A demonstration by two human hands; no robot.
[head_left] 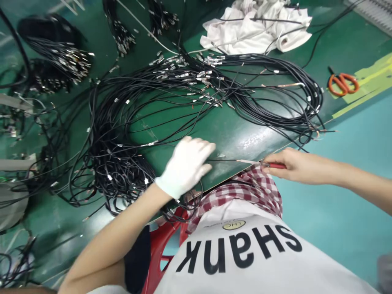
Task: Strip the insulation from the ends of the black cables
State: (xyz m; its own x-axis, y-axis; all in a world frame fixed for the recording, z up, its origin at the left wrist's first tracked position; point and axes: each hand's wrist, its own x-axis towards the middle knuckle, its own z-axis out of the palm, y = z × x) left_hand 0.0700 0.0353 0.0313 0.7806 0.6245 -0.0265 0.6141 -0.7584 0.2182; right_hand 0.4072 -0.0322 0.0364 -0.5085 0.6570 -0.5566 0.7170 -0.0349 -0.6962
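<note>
My left hand (190, 165), in a white glove, is closed on a thin black cable (225, 160) over the table's front edge. The cable runs right from my fingers, and its end shows a pale stripped stretch (245, 161). My bare right hand (284, 163) grips a small red-handled hand tool (277, 165); its jaws are too small and blurred to make out. The tool's tip meets the pale end of the cable. Left of my gloved hand lies a tangled heap of black cables (119, 163), some with white tags.
A large coil of black cables (275, 118) spreads across the green table (171, 122). Orange-handled scissors (343, 84) lie at the right, near yellow tape (367, 85). White cloth (257, 30) is bunched at the back. More cable bundles (61, 53) sit at the back left.
</note>
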